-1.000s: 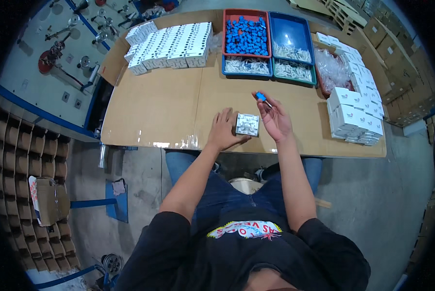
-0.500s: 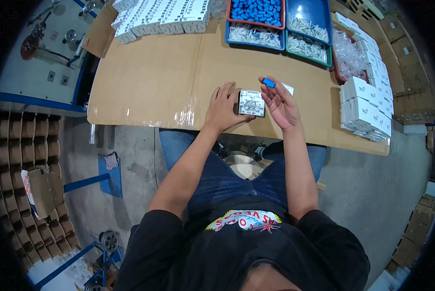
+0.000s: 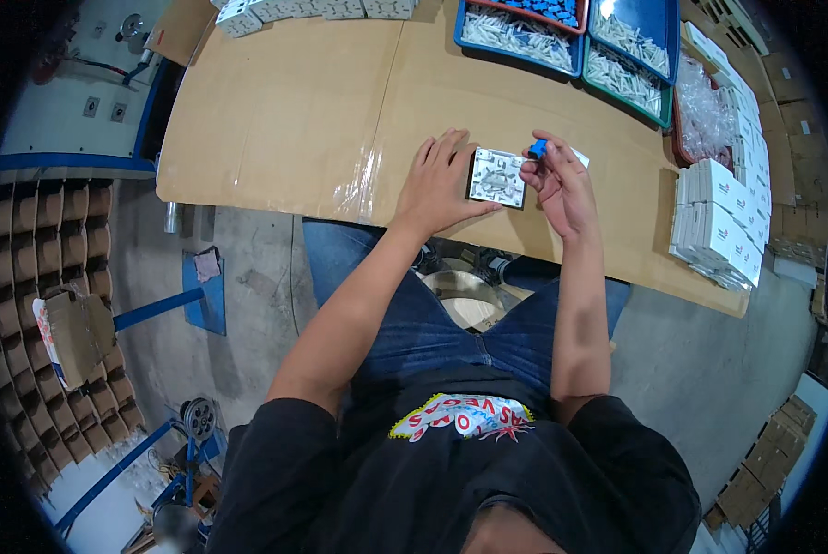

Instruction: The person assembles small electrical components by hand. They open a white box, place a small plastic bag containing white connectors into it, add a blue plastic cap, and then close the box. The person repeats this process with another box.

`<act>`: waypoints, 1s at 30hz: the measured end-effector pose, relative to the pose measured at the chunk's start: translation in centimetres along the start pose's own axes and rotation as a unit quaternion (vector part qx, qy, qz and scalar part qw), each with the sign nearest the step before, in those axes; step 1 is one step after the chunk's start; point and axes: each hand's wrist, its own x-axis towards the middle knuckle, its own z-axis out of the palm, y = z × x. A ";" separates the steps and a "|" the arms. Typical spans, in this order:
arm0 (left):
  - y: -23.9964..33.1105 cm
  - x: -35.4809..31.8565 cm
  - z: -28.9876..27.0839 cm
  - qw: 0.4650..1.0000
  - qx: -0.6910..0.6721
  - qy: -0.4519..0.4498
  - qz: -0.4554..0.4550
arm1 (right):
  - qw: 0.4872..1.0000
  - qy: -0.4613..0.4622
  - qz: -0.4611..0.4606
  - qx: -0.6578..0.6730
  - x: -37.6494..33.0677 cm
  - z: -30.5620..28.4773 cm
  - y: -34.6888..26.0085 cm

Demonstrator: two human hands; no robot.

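A square white part (image 3: pixel 498 177), its upper face covered in greyish moulded detail, lies on the cardboard-covered table close to the near edge. My left hand (image 3: pixel 438 182) braces it from the left, index finger at its far left corner and thumb along its near side. Just right of the part, my right hand (image 3: pixel 564 187) is raised, palm partly turned up, pinching a small blue plastic piece (image 3: pixel 538 149) between thumb and fingertips. Behind those fingers a small white item (image 3: pixel 581 158) peeks out, mostly hidden.
Trays of white slender pieces (image 3: pixel 515 39) and blue pieces (image 3: pixel 550 9) stand at the far right. White boxes (image 3: pixel 717 217) are stacked along the right edge, beside a bin of clear plastic bags (image 3: pixel 707 120). Rows of white units (image 3: pixel 289 7) line the far left.
The whole view has shifted, so the table's far side sits higher in the picture. My right fingers have curled more around the blue piece. My left hand stays at the white part.
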 end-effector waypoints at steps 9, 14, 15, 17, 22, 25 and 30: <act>0.1 0.2 -0.2 1.000 -0.012 0.001 0.000 | 0.999 0.022 0.008 -0.031 -0.1 0.8 0.9; 0.0 0.0 0.0 1.000 -0.003 0.015 -0.001 | 0.999 0.012 0.036 -0.004 0.0 1.2 0.9; -0.1 0.0 0.0 1.000 -0.003 0.015 -0.001 | 0.999 0.019 0.030 -0.022 -0.1 1.6 1.0; 0.0 0.0 -0.1 1.000 -0.003 0.012 -0.002 | 0.997 0.034 0.010 -0.075 -0.1 2.3 1.0; 0.0 0.0 -0.1 1.000 -0.003 0.006 -0.002 | 0.952 0.065 -0.074 -0.289 1.3 1.4 2.6; -0.2 0.0 -0.1 1.000 -0.011 0.012 -0.001 | 0.829 0.067 -0.123 -0.541 1.4 2.4 3.1; -0.2 0.0 -0.1 1.000 -0.021 0.008 -0.009 | 0.710 0.031 -0.228 -0.666 2.1 3.3 3.9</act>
